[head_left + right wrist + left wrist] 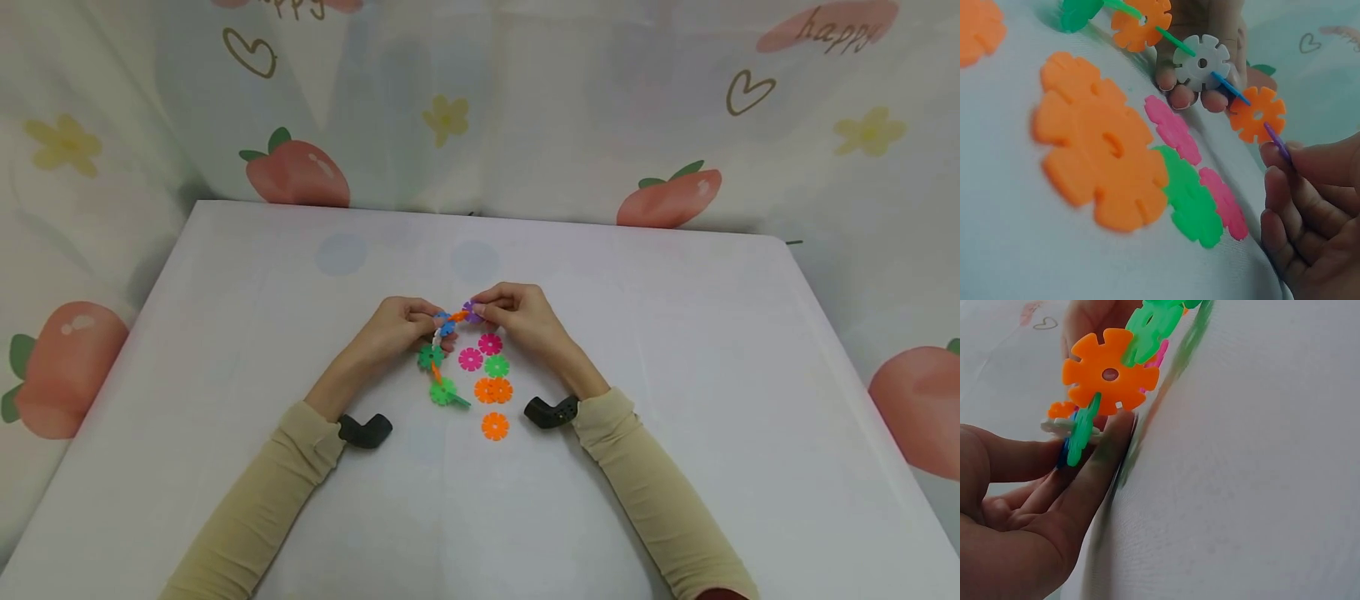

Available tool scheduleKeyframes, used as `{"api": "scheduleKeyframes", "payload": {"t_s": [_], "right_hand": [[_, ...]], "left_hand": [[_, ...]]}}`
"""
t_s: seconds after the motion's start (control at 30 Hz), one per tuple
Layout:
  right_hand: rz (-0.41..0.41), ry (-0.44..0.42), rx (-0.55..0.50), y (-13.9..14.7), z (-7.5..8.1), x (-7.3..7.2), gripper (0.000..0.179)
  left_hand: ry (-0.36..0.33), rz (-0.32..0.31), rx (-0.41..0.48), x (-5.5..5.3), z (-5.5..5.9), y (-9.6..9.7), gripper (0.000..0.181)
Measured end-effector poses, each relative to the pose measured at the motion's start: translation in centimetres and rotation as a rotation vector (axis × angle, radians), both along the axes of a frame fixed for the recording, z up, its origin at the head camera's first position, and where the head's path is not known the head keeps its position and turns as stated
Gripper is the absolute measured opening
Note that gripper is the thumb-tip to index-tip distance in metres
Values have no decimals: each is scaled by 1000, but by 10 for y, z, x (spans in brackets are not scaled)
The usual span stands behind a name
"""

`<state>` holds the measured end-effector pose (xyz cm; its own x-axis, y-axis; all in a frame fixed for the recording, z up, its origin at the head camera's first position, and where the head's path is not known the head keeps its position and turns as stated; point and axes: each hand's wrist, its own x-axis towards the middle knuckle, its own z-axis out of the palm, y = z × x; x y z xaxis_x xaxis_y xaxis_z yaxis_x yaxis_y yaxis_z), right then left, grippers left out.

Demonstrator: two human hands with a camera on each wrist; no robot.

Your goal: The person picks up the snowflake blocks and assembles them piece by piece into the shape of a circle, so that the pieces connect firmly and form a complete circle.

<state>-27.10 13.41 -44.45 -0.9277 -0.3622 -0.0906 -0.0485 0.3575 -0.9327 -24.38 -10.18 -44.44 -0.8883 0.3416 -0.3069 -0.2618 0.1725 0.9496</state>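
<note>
A chain of slotted plastic snowflake discs curves between the hands, its pieces joined at right angles. At its upper bend my left hand (397, 327) pinches a blue disc (446, 324) between thumb and fingers. My right hand (525, 317) pinches a purple disc (1279, 142) by thumb and fingertip. That purple disc meets the edge of an orange disc (1259, 114), which joins the blue one. Beyond come a white disc (1202, 62), a dark green disc (430, 357), another orange disc (1110, 356) and a light green disc (442, 391) with a green piece (460, 402) at the end.
Right of the chain, loose discs lie on the white table (637, 333): two pink discs (471, 359), a green disc (497, 366), two overlapping orange discs (484, 390) and a single orange disc (495, 427) nearer the front. A printed curtain (540, 125) hangs behind the table's back edge.
</note>
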Motion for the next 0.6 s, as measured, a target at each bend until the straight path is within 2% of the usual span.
{"api": "scheduleKeyframes", "payload": {"t_s": [0.13,0.3,0.4,0.5,0.6], "right_hand": [[11,10,20,1,1,1,21],[32,46,72,0,0,2,19],[45,69,107,-1,-1,2,19],[59,78,124,-1,-2,2,20],[73,89,137,-1,-3,2,20]], "left_hand": [[32,-7,-50,0,5,0,27],[92,6,-222,0,15,-3,28],[107,-8,-297,0,16,-5,28],[110,-35,-314,0,15,-6,26],[99,-52,-290,-1,14,-8,22]]}}
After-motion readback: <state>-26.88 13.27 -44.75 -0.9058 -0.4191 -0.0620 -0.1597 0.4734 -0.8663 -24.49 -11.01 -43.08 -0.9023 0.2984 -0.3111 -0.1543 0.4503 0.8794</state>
